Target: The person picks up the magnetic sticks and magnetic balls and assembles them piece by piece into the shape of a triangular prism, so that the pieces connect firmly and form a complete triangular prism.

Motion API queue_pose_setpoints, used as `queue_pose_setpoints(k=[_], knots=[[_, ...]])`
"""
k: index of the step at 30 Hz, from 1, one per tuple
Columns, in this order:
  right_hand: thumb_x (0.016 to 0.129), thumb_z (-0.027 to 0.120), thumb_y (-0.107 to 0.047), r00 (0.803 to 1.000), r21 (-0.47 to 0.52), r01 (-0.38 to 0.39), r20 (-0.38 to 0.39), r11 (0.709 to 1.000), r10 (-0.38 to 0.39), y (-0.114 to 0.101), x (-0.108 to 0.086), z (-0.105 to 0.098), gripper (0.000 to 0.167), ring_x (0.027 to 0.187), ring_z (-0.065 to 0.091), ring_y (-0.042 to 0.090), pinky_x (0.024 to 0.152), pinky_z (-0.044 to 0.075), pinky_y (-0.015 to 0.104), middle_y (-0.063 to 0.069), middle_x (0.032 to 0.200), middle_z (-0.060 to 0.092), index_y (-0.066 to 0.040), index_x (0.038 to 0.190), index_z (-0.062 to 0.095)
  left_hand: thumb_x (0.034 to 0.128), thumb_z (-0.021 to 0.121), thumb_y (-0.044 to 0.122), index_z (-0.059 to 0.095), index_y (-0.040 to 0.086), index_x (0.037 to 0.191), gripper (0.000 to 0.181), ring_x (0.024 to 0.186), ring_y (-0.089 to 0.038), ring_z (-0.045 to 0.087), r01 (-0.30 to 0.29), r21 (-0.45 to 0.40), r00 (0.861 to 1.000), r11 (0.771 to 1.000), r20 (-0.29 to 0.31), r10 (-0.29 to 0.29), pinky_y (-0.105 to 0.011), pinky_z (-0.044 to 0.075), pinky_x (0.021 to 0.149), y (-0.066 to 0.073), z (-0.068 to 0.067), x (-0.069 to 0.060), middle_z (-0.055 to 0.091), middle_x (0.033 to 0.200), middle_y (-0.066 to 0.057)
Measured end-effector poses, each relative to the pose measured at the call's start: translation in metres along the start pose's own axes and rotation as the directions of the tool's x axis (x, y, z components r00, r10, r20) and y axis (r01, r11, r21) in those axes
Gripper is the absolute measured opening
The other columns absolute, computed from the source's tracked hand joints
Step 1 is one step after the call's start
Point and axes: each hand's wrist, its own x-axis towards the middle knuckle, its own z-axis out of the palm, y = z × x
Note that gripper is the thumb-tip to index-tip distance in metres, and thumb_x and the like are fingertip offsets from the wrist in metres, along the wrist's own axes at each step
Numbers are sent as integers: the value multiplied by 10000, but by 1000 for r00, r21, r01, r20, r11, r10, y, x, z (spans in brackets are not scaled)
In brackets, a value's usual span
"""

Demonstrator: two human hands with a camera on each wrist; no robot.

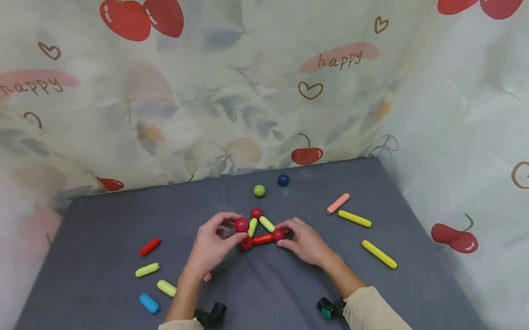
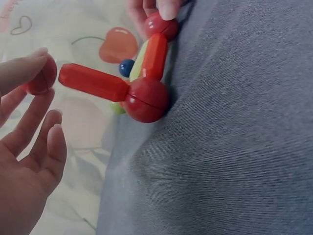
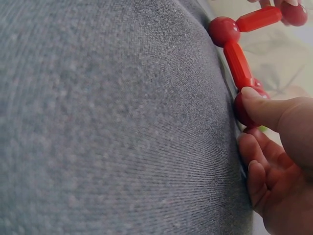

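A triangle of rods and red balls lies on the cloth: a red rod (image 1: 263, 239) at the near side, two yellow-green rods (image 1: 266, 224) behind, and a red ball (image 1: 256, 213) at the far corner. From the near-left corner ball (image 2: 146, 100) a second red rod (image 2: 93, 82) stands up. My left hand (image 1: 211, 245) pinches a loose-looking red ball (image 1: 242, 225) at this rod's top; the left wrist view shows a slim gap between them. My right hand (image 1: 309, 244) grips the near-right corner ball (image 3: 247, 108) between thumb and fingers.
Beyond the triangle sit a green ball (image 1: 259, 190) and a dark blue ball (image 1: 283, 180). Left lie a red rod (image 1: 150, 246), light green rods (image 1: 147, 269) and a blue rod (image 1: 149, 303). At right are a salmon rod (image 1: 338, 203) and yellow rods (image 1: 379, 254). Patterned cloth hangs behind.
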Motion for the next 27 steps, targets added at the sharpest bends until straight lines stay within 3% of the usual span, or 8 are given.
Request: queue_pose_setpoints(k=[10, 13, 15, 18, 20, 21, 24, 27], knots=[[913, 777, -286, 1000, -15, -2, -22, 1000, 1, -1, -2, 1, 370, 717, 513, 63, 679, 469, 203, -48, 1051, 619, -231, 1264, 676, 837, 859, 270, 667, 286, 1213, 423, 1042, -174, 648, 13, 5, 1000, 1000, 27, -13, -383, 571, 879, 4, 3, -2, 676, 1166, 56], [912, 779, -281, 1000, -16, 3, -23, 1000, -3, -3, -2, 0, 362, 719, 512, 71, 680, 467, 209, -46, 1050, 620, -232, 1256, 678, 832, 863, 252, 614, 207, 1303, 535, 1019, -188, 648, 117, 49, 993, 992, 29, -119, -366, 567, 845, 5, 4, -2, 672, 1213, 2], [904, 787, -289, 1000, -34, 0, -27, 999, -1, -5, -2, 1, 359, 739, 516, 70, 694, 471, 215, -54, 1038, 621, -235, 1242, 681, 828, 864, 237, 575, 140, 1319, 578, 969, -199, 657, 228, 105, 973, 968, 8, -230, -368, 568, 810, 5, 9, -3, 679, 1201, -52], [884, 808, -316, 1000, -81, 4, -29, 997, -6, -8, -2, 3, 327, 775, 526, 65, 714, 476, 227, -63, 983, 621, -231, 1176, 687, 830, 859, 234, 546, 79, 1306, 590, 916, -202, 653, 383, 170, 923, 908, -30, -384, -386, 563, 789, 6, 21, -6, 690, 1184, -112], [865, 821, -365, 1000, -108, 7, -12, 994, -8, -10, -3, 4, 301, 771, 528, 57, 703, 473, 224, -84, 919, 612, -238, 1098, 679, 831, 856, 229, 542, 64, 1327, 610, 927, -212, 657, 419, 179, 907, 890, -41, -419, -415, 570, 817, 6, 29, -8, 688, 1210, -136], [856, 825, -389, 1000, -112, 20, 7, 994, -19, -12, -2, 4, 286, 746, 530, 57, 682, 473, 224, -92, 881, 607, -240, 1049, 673, 832, 854, 233, 529, 65, 1368, 649, 955, -224, 650, 422, 176, 906, 889, -39, -422, -422, 565, 838, 7, 32, -9, 678, 1250, -136], [855, 817, -424, 996, -73, 71, 58, 995, -66, -13, -1, 3, 233, 680, 528, 48, 626, 463, 208, -119, 809, 608, -263, 934, 667, 830, 855, 242, 436, 53, 1500, 813, 1065, -264, 635, 381, 149, 924, 912, -19, -383, -442, 558, 894, 7, 39, -9, 620, 1397, -140], [899, 783, -377, 994, -46, 106, 3, 993, -106, -10, 2, 1, 168, 677, 519, 32, 634, 474, 200, -98, 878, 623, -254, 965, 691, 819, 864, 273, 365, 41, 1557, 920, 1215, -328, 570, 357, 166, 933, 919, -18, -359, -489, 528, 977, 9, 44, -10, 557, 1472, -155]])
